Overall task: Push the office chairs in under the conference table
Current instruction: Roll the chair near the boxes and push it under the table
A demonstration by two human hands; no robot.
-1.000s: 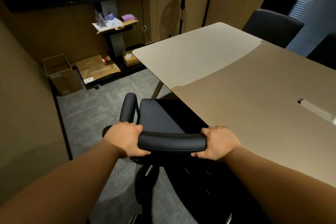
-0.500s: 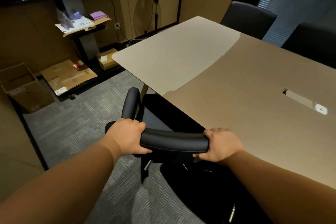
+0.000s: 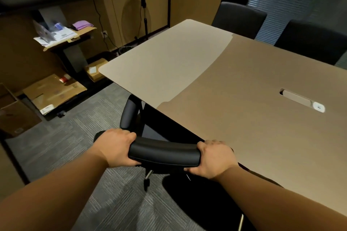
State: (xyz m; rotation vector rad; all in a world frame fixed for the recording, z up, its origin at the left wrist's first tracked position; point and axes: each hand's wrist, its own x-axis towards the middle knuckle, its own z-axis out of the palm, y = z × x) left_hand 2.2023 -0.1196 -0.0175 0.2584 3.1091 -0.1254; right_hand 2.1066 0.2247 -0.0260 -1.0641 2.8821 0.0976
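A black office chair (image 3: 163, 153) stands at the near edge of the tan conference table (image 3: 244, 110). My left hand (image 3: 115, 147) grips the left end of its padded backrest top. My right hand (image 3: 216, 158) grips the right end, close to the table edge. Most of the seat is hidden under the tabletop; the left armrest (image 3: 128, 113) still shows beside the edge. Two more dark chairs (image 3: 238, 18) (image 3: 311, 43) sit at the far side of the table.
A stand with papers and a purple cloth (image 3: 63, 37) is at the left wall. Cardboard boxes (image 3: 50, 92) lie on the grey carpet below it. A pedestal fan (image 3: 144, 2) stands at the back. A cable slot (image 3: 300, 99) is set in the tabletop.
The chair has rolled further under the table: less of the seat shows now. Both hands kept their grip on the backrest and moved forward with it.
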